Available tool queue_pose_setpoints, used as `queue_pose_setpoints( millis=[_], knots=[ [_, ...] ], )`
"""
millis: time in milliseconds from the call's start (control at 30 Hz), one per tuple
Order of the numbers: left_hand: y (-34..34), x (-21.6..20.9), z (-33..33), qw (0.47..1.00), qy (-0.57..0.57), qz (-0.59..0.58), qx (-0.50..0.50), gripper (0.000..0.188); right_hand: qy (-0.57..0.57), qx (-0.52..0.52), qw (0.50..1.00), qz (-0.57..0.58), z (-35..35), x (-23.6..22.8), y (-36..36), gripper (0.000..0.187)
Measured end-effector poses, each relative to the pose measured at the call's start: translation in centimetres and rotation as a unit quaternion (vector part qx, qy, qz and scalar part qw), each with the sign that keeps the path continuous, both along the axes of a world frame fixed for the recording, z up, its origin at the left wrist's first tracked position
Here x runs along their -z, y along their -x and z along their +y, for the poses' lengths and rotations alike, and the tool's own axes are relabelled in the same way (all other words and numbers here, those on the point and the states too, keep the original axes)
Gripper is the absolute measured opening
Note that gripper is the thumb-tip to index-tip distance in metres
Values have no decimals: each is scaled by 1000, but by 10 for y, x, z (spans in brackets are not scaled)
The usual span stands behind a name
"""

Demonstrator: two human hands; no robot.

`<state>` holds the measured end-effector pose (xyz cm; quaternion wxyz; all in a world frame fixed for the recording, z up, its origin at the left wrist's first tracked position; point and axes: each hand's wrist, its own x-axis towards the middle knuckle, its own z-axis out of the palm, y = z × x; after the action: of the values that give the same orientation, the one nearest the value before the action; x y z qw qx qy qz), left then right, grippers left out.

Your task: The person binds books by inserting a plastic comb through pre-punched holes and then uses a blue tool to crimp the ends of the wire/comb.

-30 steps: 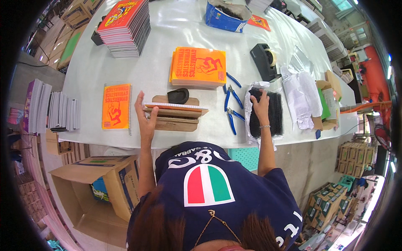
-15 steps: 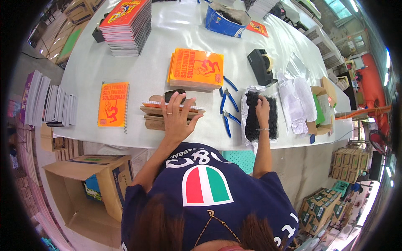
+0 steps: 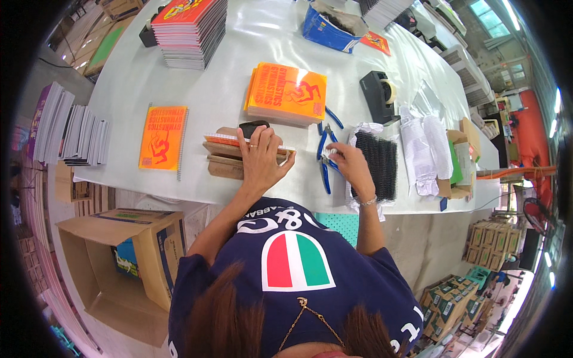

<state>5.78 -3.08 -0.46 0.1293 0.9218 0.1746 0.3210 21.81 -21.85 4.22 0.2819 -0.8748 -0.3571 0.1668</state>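
Note:
My left hand (image 3: 259, 158) is closed over a thin notebook (image 3: 223, 141), which stands on its edge in a brown holder (image 3: 225, 169). Fingers lie over its top and the thumb is at its right end. My right hand (image 3: 353, 167) is in the air between that notebook and a white-wrapped tray of black spiral coils (image 3: 381, 167). Its thumb and forefinger are pinched together; whatever is in them is too small to make out. Beneath it lie blue-handled pliers (image 3: 326, 178). An orange spiral notebook (image 3: 161, 140) lies flat on the left.
Behind my hands sits a stack of orange notebooks (image 3: 292, 89), with a black tape dispenser (image 3: 377, 95) to its right. A tall notebook stack (image 3: 190, 39) and a blue box (image 3: 331, 28) stand farther back. An open carton (image 3: 119, 268) is below the table's left edge.
My right hand has left the tray of coils and moved left toward the notebook. The fingers of my left hand have drawn in more tightly over the notebook.

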Motion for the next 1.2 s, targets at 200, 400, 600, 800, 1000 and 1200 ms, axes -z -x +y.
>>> queue_pose_setpoints(
  millis=[200,400,600,800,1000,1200],
  knots=[
    [-1,-3,2,999,26,-22,28,48,-65,-3,892,448,-18,7,-24,27],
    [0,-4,4,1000,14,-25,6,41,-168,15,867,469,-24,-3,-24,30],
    [0,-5,4,999,25,-25,17,33,-178,-8,931,319,19,-13,20,26],
    [-1,-6,3,999,34,-22,22,29,-133,-22,977,167,43,-14,36,21],
    [0,-9,2,998,44,-26,24,26,-171,-84,973,127,49,-10,38,19],
    [0,-12,4,998,51,-16,32,25,-179,-90,967,158,48,-3,40,18]
  ],
)
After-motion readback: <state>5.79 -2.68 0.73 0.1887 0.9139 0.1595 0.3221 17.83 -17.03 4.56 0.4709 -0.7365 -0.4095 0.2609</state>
